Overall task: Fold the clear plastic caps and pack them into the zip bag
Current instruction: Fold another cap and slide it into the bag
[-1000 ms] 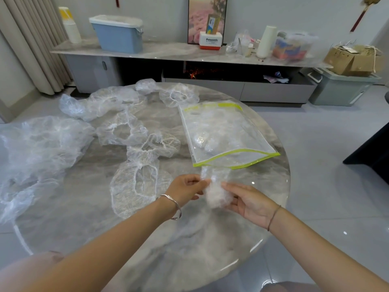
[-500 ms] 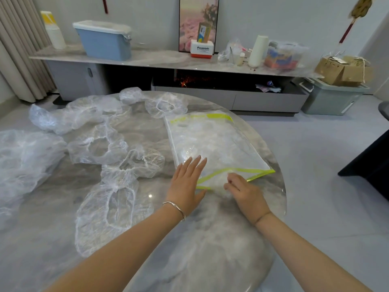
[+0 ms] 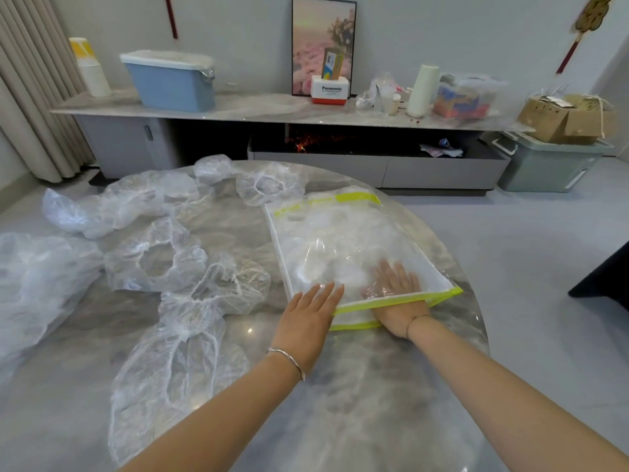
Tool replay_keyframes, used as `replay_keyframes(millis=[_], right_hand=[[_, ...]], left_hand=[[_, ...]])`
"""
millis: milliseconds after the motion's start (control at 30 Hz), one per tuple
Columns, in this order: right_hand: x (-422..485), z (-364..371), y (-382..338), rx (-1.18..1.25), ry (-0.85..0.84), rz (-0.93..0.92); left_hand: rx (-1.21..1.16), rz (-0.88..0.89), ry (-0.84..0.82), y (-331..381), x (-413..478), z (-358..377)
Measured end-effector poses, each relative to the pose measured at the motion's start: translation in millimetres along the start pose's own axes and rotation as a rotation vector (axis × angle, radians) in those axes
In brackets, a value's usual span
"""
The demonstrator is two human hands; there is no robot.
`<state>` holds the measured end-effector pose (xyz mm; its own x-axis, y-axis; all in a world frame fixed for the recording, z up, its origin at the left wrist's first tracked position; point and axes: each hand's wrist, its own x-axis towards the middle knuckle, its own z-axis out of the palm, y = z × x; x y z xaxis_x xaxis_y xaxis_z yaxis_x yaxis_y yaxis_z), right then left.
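Head cam: my right hand [image 3: 398,294] is slid into the mouth of the clear zip bag with lime-green edging [image 3: 343,229]. Its fingers are flat and spread, gripping nothing, nudging the whitish folded clear plastic caps [image 3: 323,267] deeper inside. My left hand [image 3: 308,315] lies flat with fingers straight, pinning the bag's near-left corner. So it's the packing step, I'd say. Next up: slide out and grab a loose crumpled clear cap [image 3: 156,264] from left of the bag. Plenty are waiting there.
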<state>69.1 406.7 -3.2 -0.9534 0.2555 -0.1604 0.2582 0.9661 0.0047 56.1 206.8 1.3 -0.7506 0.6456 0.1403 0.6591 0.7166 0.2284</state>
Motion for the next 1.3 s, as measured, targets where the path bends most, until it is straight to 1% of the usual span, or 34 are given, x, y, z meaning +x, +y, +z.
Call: replay_keyframes(millis=[100,267,400,467,533,600,667,700,733,800,900,1000,1067,1167,1233,1300], right_hand=[[3,-2,0,0.044,-0.017,-0.018],[-34,3,1,0.112,0.064,-0.072],[-83,4,-1,0.088,0.023,-0.171],[-106,3,-7,0.081,0.008,-0.217],[-126,-1,-18,0.089,-0.024,-0.265],[-141,-6,-33,0.117,-0.063,-0.312],[-154,-11,-53,0.146,-0.102,-0.39],[-160,-13,-64,0.155,-0.111,-0.433],[-165,-15,-74,0.161,-0.107,-0.475],[-177,-19,-96,0.179,-0.091,-0.546],[-192,-15,-119,0.195,-0.133,-0.652],[-197,-1,-131,0.083,-0.155,-0.756],[-199,7,-133,0.049,-0.166,-0.759],[-199,15,-130,0.076,-0.15,-0.735],[-198,16,-126,0.091,-0.132,-0.728],[-199,15,-120,0.069,-0.149,-0.716]], left_hand=[[0.02,-0.042,-0.044,-5,-1,1],[0.124,-0.023,-0.101,-11,-23,-5],[0.157,-0.045,-0.063,-30,-61,-13],[0.167,-0.111,-0.098,-48,-89,-18],[0.186,-0.232,-0.12,-66,-116,-31],[0.197,-0.352,-0.237,-83,-139,-43],[0.136,-0.484,-0.373,-95,-162,-48],[0.106,-0.513,-0.453,-96,-170,-50],[0.07,-0.499,-0.502,-96,-176,-51],[0.031,-0.393,-0.544,-90,-191,-57],[-0.032,-0.215,-0.521,-79,-211,-55],[-0.014,-0.121,-0.495,-69,-227,-53],[0.015,-0.09,-0.48,-67,-235,-53],[0.073,-0.038,-0.435,-70,-243,-55],[0.087,-0.047,-0.429,-74,-247,-56],[0.105,-0.064,-0.422,-78,-249,-58]])
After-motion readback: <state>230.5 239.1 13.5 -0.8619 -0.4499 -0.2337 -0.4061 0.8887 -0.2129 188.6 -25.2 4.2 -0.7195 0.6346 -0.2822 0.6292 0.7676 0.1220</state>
